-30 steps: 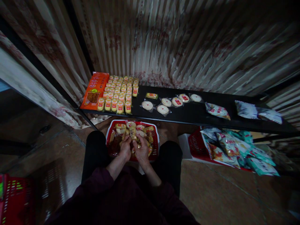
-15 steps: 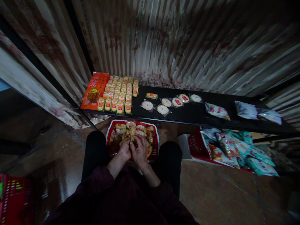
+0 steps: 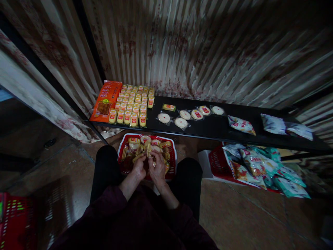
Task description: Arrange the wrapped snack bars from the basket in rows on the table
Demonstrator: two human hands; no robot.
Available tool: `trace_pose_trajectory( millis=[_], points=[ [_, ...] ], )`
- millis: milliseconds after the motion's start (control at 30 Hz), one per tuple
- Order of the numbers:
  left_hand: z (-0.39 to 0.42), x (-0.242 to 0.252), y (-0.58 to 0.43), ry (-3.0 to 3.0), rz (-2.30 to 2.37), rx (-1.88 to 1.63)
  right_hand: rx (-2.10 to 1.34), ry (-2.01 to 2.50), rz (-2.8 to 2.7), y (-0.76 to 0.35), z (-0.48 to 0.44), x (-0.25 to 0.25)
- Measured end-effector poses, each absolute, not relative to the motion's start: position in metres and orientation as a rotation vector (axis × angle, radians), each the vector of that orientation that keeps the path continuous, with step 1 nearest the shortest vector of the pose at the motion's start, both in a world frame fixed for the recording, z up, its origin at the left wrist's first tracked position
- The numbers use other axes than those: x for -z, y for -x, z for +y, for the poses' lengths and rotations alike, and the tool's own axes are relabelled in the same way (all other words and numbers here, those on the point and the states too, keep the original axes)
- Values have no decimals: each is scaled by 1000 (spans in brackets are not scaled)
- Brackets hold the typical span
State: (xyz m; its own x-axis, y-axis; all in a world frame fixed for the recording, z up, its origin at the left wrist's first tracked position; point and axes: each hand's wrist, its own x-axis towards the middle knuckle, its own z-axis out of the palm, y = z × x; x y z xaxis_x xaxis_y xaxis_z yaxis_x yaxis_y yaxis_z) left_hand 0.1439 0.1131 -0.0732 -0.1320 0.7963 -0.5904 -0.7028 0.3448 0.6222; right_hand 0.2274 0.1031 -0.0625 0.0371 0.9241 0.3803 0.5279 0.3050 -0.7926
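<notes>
Between my knees sits a red basket with a white rim (image 3: 175,156), filled with small wrapped snack cakes (image 3: 134,140) and round wrapped pastries. My left hand (image 3: 139,167) is closed at the near side of the heap, its fingers around a yellow wrapped cake (image 3: 137,158). Beside it my right hand (image 3: 157,167) has its fingers curled on another wrapped cake (image 3: 148,148) that stands up from the pile. The fingertips of both hands are partly hidden, and the dim light blurs the wrappers.
A long black shelf (image 3: 208,126) crosses ahead, bearing rows of wrapped cakes (image 3: 127,116), an orange packet (image 3: 105,100), round pastries (image 3: 181,122) and several bags (image 3: 241,125). Below it at right, another red basket (image 3: 217,162) holds snack bags. A red crate (image 3: 18,222) stands at lower left.
My hands have moved slightly apart, and the wrapped cake between them shows more clearly. The right hand's fingers have shifted. Things on the shelf are unchanged.
</notes>
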Motion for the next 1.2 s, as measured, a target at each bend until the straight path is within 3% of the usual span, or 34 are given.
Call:
trace_pose_trajectory(
  millis=[400,767,1200],
  points=[
    [107,70,-148,-262,1295,-1344,-580,1481,-1586,-236,105,81],
    [101,82,-151,-1175,1801,-1367,-1149,1456,-1153,-234,108,85],
    [85,74,-162,-1482,1789,-1272,-1313,1383,-941,-232,109,91]
  ],
)
